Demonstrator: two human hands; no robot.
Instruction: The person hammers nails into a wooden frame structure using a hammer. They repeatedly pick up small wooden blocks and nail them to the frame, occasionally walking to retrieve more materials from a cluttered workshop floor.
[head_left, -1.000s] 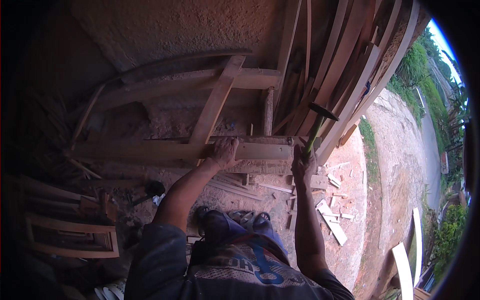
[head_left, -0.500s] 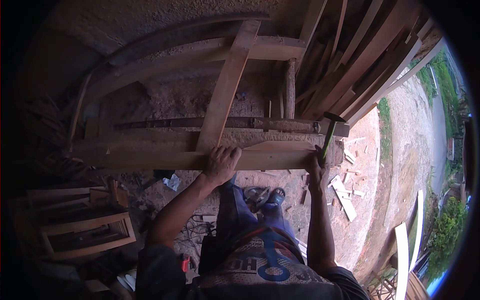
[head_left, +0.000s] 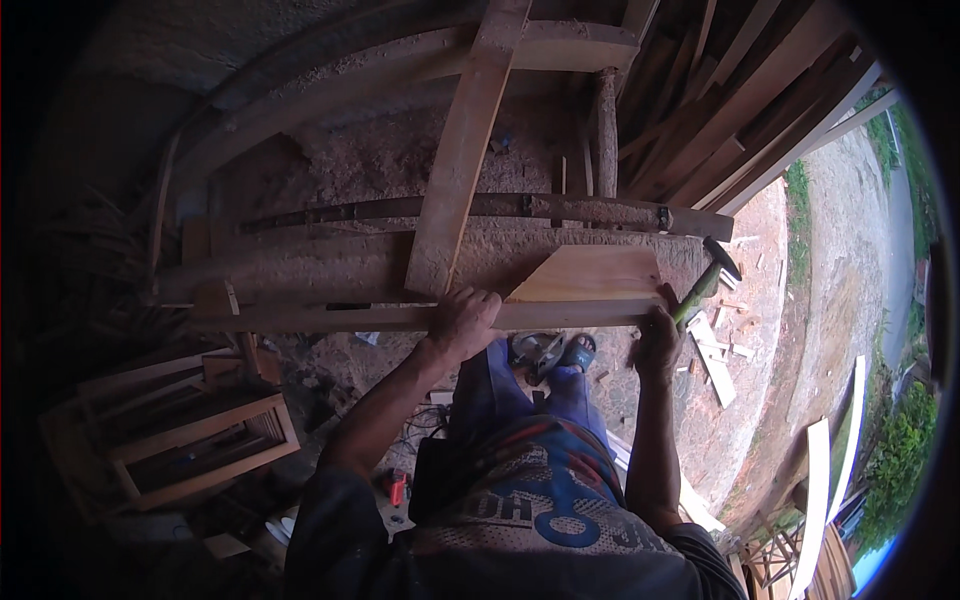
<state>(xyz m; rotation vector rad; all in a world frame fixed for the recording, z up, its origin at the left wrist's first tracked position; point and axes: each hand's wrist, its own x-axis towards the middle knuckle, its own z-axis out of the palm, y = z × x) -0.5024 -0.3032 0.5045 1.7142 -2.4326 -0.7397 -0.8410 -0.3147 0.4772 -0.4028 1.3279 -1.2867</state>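
Observation:
A long pale wooden board [head_left: 570,316] lies along the near edge of the workbench [head_left: 340,263], its narrow face turned up. My left hand [head_left: 465,325] is closed over it near the middle, beside the lower end of a slanting plank [head_left: 468,150]. At the board's right part, my right hand [head_left: 656,345] grips a hammer [head_left: 699,292] with a green handle and dark head, its fingers also against the wood. Just behind the board, a flat wooden piece [head_left: 590,272] with a slanted left end rests on the bench. My right fingertips are partly hidden.
Long planks [head_left: 740,130] lean in a stack at the far right. Wooden frames [head_left: 200,450] stand at the lower left, near a red tool [head_left: 398,487]. Offcuts [head_left: 712,360] litter the ground on the right. A dusty metal bar [head_left: 590,207] runs along the bench.
The board has turned so its narrow face shows on top, and the slant-ended piece behind it shows more. The hammer has tilted to the right. The whole view has shifted.

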